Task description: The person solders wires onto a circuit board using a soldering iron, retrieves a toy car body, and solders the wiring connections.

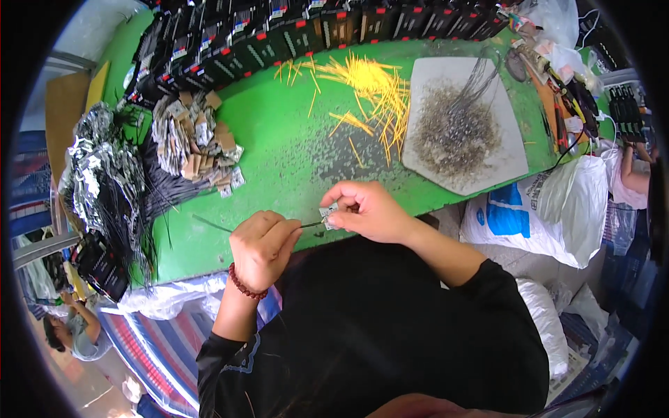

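My left hand (261, 247) is closed around a thin dark strand (312, 224), whose other end (209, 223) sticks out past the hand to the left. Between the thumb and fingers of my right hand (373, 212) is a small pale printed card (327, 212). The strand runs from my left hand up to this card; whether it passes through the card is too small to tell. Both hands are over the near edge of the green table (261, 146). A heap of similar small cards (191, 143) lies to the left, beside dark strands (164, 177).
Silvery cards with strands (104, 164) are piled at far left. Yellow thin sticks (369, 80) lie scattered mid-table. A pale board (502, 150) carries dark granules. Black packages (279, 45) line the back. Pliers-like tools (575, 104) and a white sack (550, 209) are at right.
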`<state>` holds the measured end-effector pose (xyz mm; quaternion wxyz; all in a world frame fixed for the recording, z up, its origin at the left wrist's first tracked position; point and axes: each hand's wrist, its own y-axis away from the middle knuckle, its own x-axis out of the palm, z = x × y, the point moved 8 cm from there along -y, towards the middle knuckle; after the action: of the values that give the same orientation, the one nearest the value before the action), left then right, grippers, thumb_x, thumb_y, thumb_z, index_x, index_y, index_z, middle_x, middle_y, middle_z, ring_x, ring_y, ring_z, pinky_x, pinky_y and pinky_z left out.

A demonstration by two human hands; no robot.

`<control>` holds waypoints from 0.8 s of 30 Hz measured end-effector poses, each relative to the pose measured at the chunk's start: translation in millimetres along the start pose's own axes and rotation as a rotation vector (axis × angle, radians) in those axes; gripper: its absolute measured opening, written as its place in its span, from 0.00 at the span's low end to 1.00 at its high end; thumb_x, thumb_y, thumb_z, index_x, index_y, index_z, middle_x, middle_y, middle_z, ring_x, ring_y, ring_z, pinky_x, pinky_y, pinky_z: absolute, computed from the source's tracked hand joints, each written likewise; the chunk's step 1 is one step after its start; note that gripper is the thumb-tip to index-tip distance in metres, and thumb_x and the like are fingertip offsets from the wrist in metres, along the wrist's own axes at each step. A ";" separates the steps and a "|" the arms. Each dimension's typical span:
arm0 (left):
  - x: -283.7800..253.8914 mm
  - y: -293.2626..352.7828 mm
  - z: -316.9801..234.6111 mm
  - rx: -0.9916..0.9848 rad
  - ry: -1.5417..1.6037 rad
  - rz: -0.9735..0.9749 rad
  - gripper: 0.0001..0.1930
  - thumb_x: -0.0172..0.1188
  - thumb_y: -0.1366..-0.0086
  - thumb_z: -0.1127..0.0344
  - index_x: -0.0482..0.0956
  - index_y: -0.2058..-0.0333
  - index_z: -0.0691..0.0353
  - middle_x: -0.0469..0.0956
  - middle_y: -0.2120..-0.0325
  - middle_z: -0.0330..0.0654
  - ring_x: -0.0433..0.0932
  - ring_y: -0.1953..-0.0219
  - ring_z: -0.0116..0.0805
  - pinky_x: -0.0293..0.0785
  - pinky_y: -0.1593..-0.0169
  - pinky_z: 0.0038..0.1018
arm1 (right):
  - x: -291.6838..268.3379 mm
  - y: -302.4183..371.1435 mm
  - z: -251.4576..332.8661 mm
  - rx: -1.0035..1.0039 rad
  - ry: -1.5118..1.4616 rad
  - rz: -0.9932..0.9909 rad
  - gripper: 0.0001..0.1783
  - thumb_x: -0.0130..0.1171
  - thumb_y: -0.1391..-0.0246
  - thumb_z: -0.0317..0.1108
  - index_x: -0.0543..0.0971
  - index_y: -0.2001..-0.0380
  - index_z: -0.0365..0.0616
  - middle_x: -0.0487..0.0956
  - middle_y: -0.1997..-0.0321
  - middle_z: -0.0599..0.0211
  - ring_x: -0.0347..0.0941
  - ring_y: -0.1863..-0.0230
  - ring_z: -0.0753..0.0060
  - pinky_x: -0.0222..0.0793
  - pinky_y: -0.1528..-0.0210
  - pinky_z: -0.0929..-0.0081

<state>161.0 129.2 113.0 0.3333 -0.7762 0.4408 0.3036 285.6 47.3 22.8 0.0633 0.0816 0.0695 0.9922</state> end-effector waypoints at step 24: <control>8.5 10.3 50.6 -0.141 -0.066 -0.124 0.14 0.60 0.47 0.80 0.79 0.59 0.67 0.75 0.54 0.52 0.75 0.53 0.50 0.72 0.49 0.38 | -390.8 199.5 72.5 -0.524 -0.197 -1.556 0.25 0.62 0.43 0.38 0.68 0.46 0.43 0.69 0.75 0.79 0.60 0.81 0.88 0.53 0.81 0.87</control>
<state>146.5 160.9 73.9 0.3104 -0.8130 0.3584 0.3380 657.6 -192.9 63.4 0.7550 0.0792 -0.1335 0.6371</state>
